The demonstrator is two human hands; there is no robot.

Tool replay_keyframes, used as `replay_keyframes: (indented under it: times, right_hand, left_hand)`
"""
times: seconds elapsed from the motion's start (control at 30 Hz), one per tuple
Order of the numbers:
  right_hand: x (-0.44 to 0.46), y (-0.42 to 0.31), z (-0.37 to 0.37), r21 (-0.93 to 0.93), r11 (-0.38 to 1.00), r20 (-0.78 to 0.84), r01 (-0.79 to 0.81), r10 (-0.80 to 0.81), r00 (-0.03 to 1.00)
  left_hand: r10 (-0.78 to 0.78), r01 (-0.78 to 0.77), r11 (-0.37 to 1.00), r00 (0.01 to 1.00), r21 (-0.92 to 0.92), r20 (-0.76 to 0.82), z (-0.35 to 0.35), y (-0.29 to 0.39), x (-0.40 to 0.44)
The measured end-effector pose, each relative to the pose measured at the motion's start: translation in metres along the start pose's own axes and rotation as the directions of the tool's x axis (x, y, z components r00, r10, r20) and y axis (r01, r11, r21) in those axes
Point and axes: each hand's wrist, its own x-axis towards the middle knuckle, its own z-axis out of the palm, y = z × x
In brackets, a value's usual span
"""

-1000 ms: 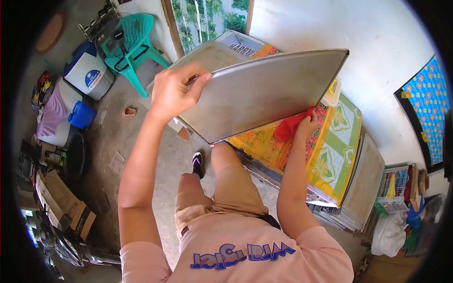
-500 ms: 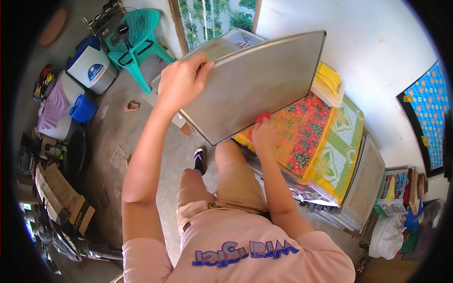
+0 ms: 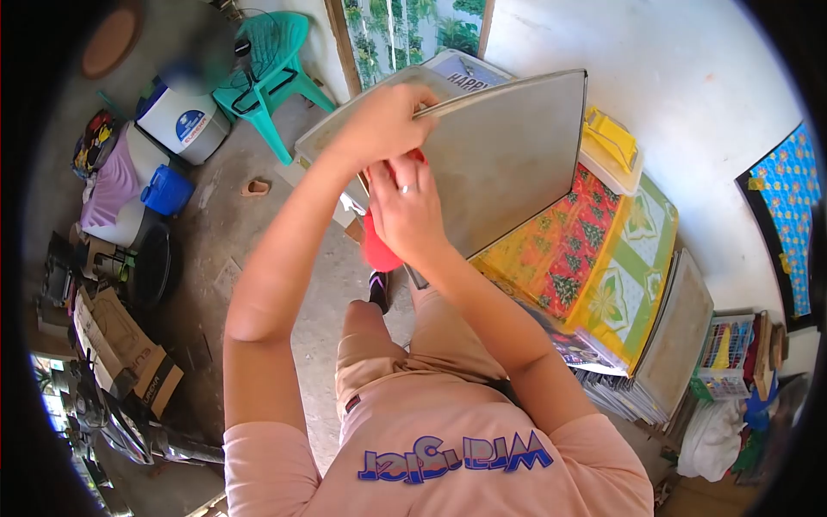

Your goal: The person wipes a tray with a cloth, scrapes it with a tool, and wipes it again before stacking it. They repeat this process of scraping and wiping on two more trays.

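Note:
A flat grey panel with a thin dark rim (image 3: 508,155) stands tilted on edge in front of me. My left hand (image 3: 389,125) is closed over its upper left edge. Just below it, my right hand (image 3: 408,207) grips a red cloth (image 3: 377,246) against the panel's left edge. Part of the cloth hangs beneath my fingers, and the rest is hidden by them. The panel's lower edge is beside a stack topped with a patterned cover (image 3: 560,258), in red, yellow and green. Another grey panel (image 3: 345,121) lies behind the upright one.
A yellow-lidded container (image 3: 613,142) sits at the cover's far end. More panels (image 3: 668,336) lean at the stack's right side. A green chair (image 3: 274,73), a white washing machine (image 3: 185,125) and a blue container (image 3: 167,190) stand left. Cardboard (image 3: 129,345) lies at lower left.
My right hand has moved up and left with the red cloth, from the panel's lower edge to its left edge near my left hand. My left hand keeps hold of the panel.

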Motion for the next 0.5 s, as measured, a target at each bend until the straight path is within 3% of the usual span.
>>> replay_keyframes:
  times: [0.07,0.13,0.2,0.27,0.33,0.4,0.47,0.5]
  right_hand:
    - [-0.039,0.005,0.009,-0.083,0.989,0.1,0.121,-0.112,0.989]
    - [-0.088,0.017,0.008,-0.063,0.941,0.147,0.331,-0.319,0.936]
    - [-0.129,0.031,-0.006,0.011,0.922,0.205,0.388,-0.382,0.901]
    - [-0.169,0.061,-0.028,0.123,0.963,0.399,0.241,-0.27,0.876]
    - [-0.194,0.098,-0.059,-0.069,0.996,0.511,-0.058,0.085,0.855]
    - [-0.21,0.13,-0.097,-0.21,0.889,0.342,-0.406,0.456,0.822]
    - [-0.221,0.155,-0.135,-0.157,0.803,0.008,-0.574,0.583,0.813]
    - [-0.219,0.161,-0.158,-0.088,0.729,-0.11,-0.679,0.671,0.734]
  left_hand:
    - [-0.053,0.053,0.999,0.999,0.005,0.006,0.008,-0.009,-0.004]
    - [-0.175,0.176,0.984,0.983,-0.026,0.053,0.008,-0.007,-0.011]
    - [-0.164,0.166,0.984,0.986,-0.06,0.023,0.009,-0.007,-0.011]
    - [-0.133,0.133,0.99,0.991,-0.055,0.001,0.009,-0.003,-0.009]
    - [-0.079,0.078,0.997,0.997,-0.008,-0.013,0.003,0.01,0.0]
    - [0.043,-0.043,0.999,0.999,0.003,-0.03,-0.004,0.025,0.006]
    - [0.162,-0.16,0.986,0.986,0.047,-0.035,-0.007,0.042,0.006]
    - [0.218,-0.215,0.973,0.976,0.083,-0.028,-0.006,0.055,-0.002]
